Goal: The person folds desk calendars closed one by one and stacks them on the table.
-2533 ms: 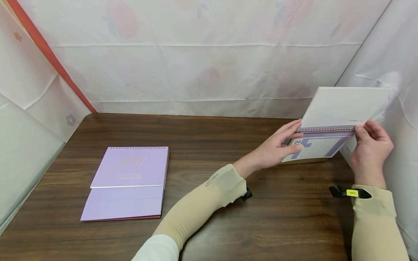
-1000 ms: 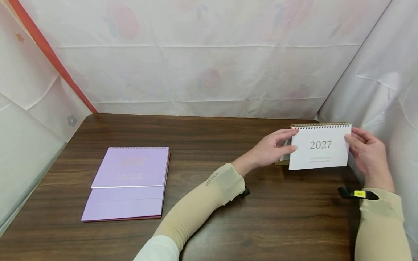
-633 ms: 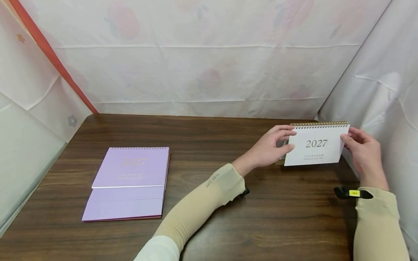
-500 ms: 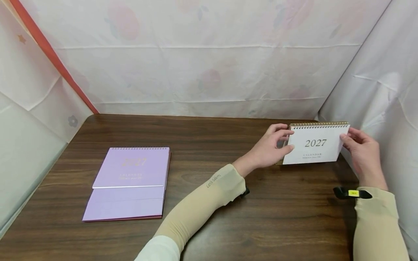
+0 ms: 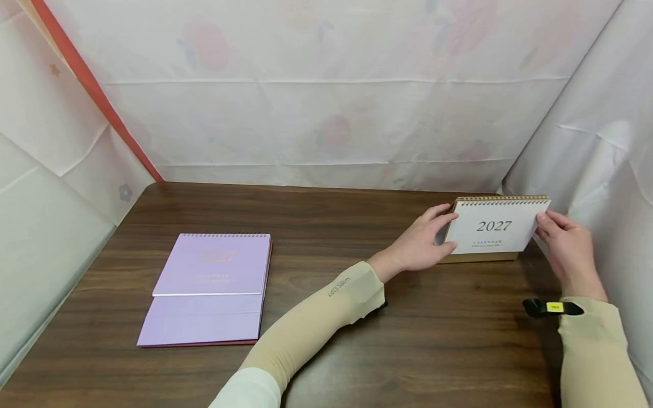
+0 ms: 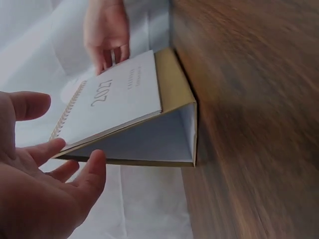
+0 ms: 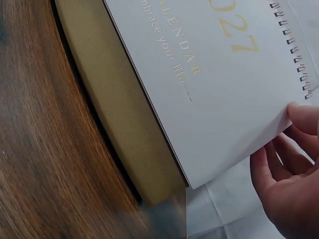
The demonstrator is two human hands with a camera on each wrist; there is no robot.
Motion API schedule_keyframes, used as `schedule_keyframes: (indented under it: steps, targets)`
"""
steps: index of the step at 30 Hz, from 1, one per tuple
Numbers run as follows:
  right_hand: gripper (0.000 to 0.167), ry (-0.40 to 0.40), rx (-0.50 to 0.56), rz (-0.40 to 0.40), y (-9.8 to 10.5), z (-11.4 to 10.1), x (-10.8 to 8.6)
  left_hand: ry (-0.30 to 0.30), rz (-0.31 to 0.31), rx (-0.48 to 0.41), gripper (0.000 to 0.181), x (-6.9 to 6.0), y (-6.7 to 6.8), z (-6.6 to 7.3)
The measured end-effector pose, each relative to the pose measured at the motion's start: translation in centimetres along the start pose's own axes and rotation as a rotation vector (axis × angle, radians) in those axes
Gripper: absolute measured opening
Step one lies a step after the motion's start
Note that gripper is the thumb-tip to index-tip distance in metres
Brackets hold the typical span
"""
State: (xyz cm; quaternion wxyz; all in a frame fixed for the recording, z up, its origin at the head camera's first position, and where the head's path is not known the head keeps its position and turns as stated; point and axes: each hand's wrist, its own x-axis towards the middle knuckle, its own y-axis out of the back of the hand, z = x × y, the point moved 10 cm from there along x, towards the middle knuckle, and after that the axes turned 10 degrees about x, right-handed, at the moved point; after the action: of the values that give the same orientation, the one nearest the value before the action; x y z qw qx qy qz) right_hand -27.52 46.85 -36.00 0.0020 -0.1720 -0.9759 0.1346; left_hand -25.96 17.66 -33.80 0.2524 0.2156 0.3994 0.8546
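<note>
A white desk calendar [image 5: 495, 225] marked 2027 stands as a tent on a tan base at the table's back right, its ring binding on top. My right hand [image 5: 570, 243] holds its right edge, thumb at the front and fingers behind. In the right wrist view the thumb sits near the rings [image 7: 301, 74]. My left hand [image 5: 420, 238] is at the left edge, fingers spread, thumb apart from the cover. In the left wrist view one fingertip touches the top corner, and the hollow side of the stand [image 6: 154, 134] shows.
A purple 2027 calendar [image 5: 209, 272] lies on the left of the brown wooden table [image 5: 357, 351]. A white patterned curtain [image 5: 306, 113] hangs behind, and a white cloth [image 5: 607, 170] closes off the right side near the calendar.
Purple-edged pages and a raised leaf have come down behind the white 2027 cover. The cover has settled back onto the tan stand; the left fingers have eased off its face.
</note>
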Motion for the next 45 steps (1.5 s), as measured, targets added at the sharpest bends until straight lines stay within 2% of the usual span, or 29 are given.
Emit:
schedule_keyframes:
  steps: [3, 7, 15, 19, 24, 27, 30, 35, 39, 42, 45]
  targets:
    - [0.036, 0.031, 0.133, -0.049, -0.4, -0.4, 0.3, -0.025, 0.010, 0.051, 0.058, 0.1, 0.1, 0.2]
    - [0.019, 0.031, 0.184, -0.076, -0.5, -0.3, 0.5, -0.048, -0.001, 0.083, 0.058, 0.3, 0.2, 0.3]
    - [0.016, 0.048, 0.176, -0.117, -0.6, -0.5, 0.3, -0.096, -0.015, 0.000, 0.054, 0.9, 0.4, -0.1]
    - [0.016, 0.052, 0.184, -0.124, -1.1, -1.2, -0.1, -0.123, 0.023, -0.052, 0.053, 0.8, 1.4, 0.1]
    - [0.019, 0.075, 0.224, -0.173, -3.2, -2.5, -1.1, -0.158, 0.114, -0.081, 0.049, -0.1, 4.5, 0.1]
    - [0.020, 0.100, 0.219, -0.204, -5.2, -3.2, -2.0, -0.166, 0.193, -0.083, 0.044, -1.1, 7.1, -0.1]
    - [0.020, 0.133, 0.219, -0.237, -7.7, -3.8, -3.2, -0.147, 0.279, -0.078, 0.037, -2.3, 9.8, -0.7]
    - [0.020, 0.190, 0.223, -0.265, -11.4, -4.2, -5.2, -0.052, 0.424, -0.041, 0.026, -4.7, 14.1, -2.6]
    - [0.018, 0.204, 0.211, -0.257, -14.1, -3.8, -6.7, 0.012, 0.523, -0.056, 0.014, -7.1, 16.8, -4.7]
    - [0.017, 0.215, 0.174, -0.239, -15.8, -3.5, -8.0, 0.055, 0.544, -0.130, 0.009, -8.9, 18.1, -6.4]
    - [0.018, 0.230, 0.149, -0.216, -17.4, -3.1, -9.2, 0.103, 0.538, -0.172, 0.010, -10.8, 19.1, -8.0]
